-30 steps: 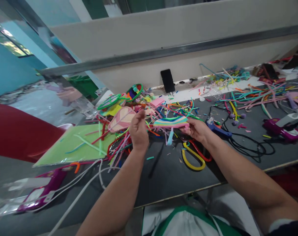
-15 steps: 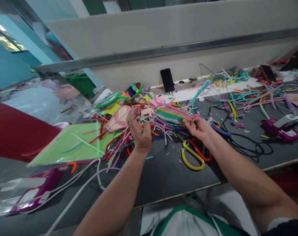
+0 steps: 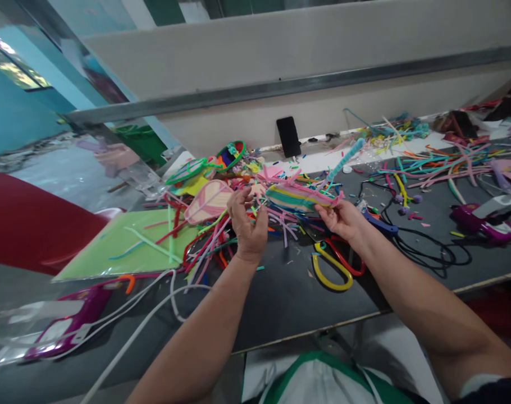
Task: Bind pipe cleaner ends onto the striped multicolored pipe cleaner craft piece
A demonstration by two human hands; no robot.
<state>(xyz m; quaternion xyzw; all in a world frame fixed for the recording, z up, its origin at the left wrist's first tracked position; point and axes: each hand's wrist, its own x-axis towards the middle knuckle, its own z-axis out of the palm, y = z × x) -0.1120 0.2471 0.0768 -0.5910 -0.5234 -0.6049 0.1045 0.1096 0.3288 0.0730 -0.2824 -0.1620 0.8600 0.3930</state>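
Note:
My right hand (image 3: 342, 220) pinches the right end of a striped pipe-cleaner piece (image 3: 297, 196) and holds it up above the heap. Pink, yellow and teal rows run along the piece, with pink at its edge. To its left, my left hand (image 3: 250, 227) is raised with bent fingers and the thumb apart; nothing shows in it. A pink and cream leaf-shaped piece (image 3: 209, 201) lies just beyond that hand's left side. Below the striped piece are scissors (image 3: 333, 269) with one yellow and one red handle, their blades partly hidden.
Loose pipe cleaners (image 3: 202, 249) are heaped on the dark table, partly over a green sheet (image 3: 129, 244). A phone (image 3: 288, 137) leans against the back panel. Purple devices with cables lie left (image 3: 70, 322) and right (image 3: 487, 221). A clear bottle (image 3: 140, 177) stands at the left.
My left hand has moved slightly right, closer to the striped piece's left end. My right hand keeps its hold on the piece. The whole view has shifted a little.

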